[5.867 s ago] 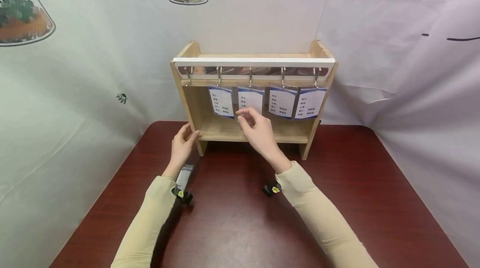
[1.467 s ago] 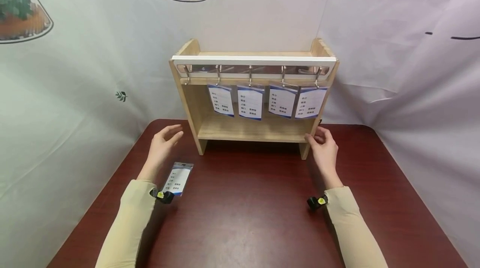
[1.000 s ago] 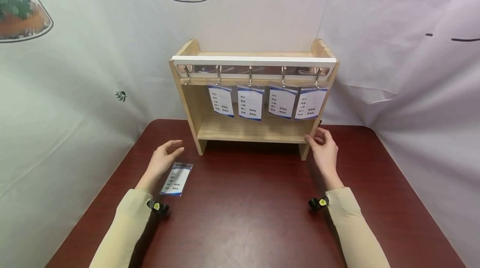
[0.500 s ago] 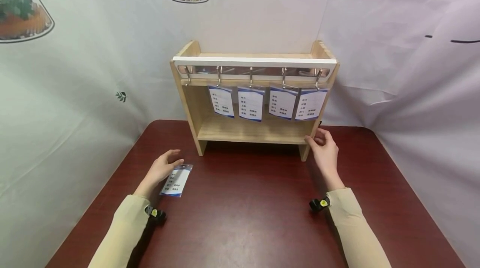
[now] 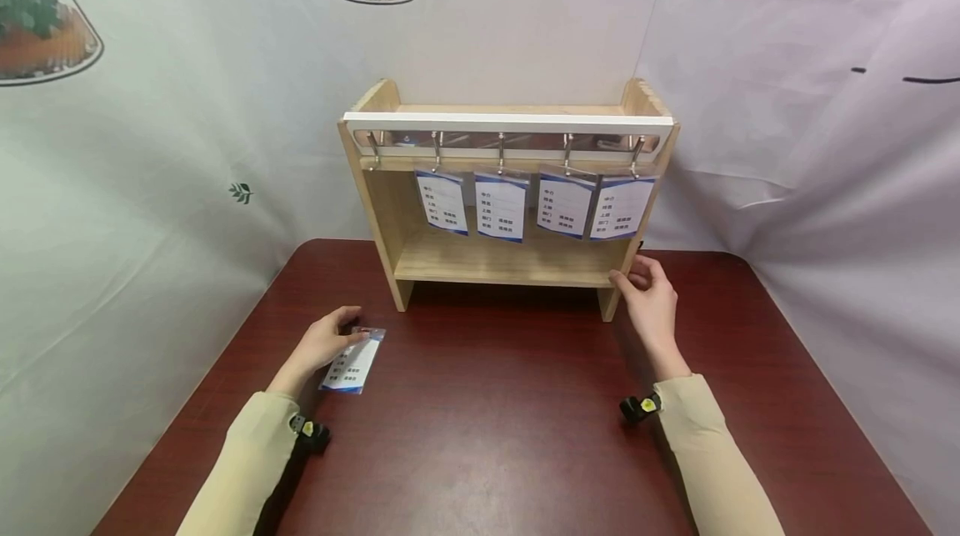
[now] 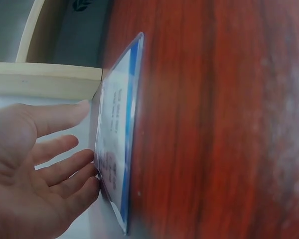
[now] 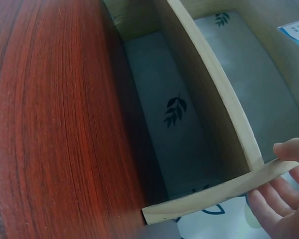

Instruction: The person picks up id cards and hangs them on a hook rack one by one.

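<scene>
In the head view, a badge in a clear plastic sleeve (image 5: 352, 367) lies flat on the table at the left. My left hand (image 5: 324, 342) is over its far left edge, covering part of it. The left wrist view shows the thumb spread from the loosely bent fingers, whose tips are at the badge's edge; whether they touch it I cannot tell. My right hand (image 5: 651, 303) grips the lower right side panel of the wooden shelf (image 5: 502, 269), thumb in front and fingers outside. Several like badges (image 5: 500, 207) hang from hooks on the shelf's white rail (image 5: 510, 121).
The leftmost hook (image 5: 375, 151) bears no badge. The dark red table (image 5: 480, 419) stretches in front of the shelf. White fabric walls (image 5: 150, 144) with printed plants enclose the back and sides.
My left hand has left the shelf's left side and come down over the badge on the table. My right hand has moved from the hanging badges to the shelf's right panel.
</scene>
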Demonstrator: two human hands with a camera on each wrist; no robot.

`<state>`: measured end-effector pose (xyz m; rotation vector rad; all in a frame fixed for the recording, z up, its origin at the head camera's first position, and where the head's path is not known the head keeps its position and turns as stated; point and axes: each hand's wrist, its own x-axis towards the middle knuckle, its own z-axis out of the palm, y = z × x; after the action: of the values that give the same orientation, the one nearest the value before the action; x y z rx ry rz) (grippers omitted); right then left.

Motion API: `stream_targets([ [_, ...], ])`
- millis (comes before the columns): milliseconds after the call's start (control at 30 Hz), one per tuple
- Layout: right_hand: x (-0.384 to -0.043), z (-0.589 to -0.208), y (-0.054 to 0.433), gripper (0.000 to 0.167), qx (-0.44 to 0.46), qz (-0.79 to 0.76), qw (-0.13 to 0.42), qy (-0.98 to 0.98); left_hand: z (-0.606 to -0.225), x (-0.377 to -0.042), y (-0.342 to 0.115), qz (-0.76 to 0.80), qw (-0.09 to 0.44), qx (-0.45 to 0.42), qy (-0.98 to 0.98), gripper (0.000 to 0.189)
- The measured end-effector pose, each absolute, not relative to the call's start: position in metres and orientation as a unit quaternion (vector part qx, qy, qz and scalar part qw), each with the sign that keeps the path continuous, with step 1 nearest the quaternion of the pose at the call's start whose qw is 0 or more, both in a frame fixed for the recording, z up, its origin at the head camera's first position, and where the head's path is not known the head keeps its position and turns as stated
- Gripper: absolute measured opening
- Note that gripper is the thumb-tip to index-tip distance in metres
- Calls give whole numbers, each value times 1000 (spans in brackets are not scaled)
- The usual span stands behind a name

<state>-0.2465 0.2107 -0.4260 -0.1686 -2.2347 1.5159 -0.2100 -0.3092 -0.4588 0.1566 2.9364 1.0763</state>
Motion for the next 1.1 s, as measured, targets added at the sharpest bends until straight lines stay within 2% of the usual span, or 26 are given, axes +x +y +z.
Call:
stream_targets([
  [467,-247,-425,212,47,-58,549,213,-806,-458,-215,-309,295,5,75,953,56],
  [800,-246,-426,213,49,-57,549,206,-808,-459,-217,-308,287,3,85,954,47],
  [1100,-246,-425,212,48,-58,550,208,-807,-453,-219,-304,289,32,70,954,39],
])
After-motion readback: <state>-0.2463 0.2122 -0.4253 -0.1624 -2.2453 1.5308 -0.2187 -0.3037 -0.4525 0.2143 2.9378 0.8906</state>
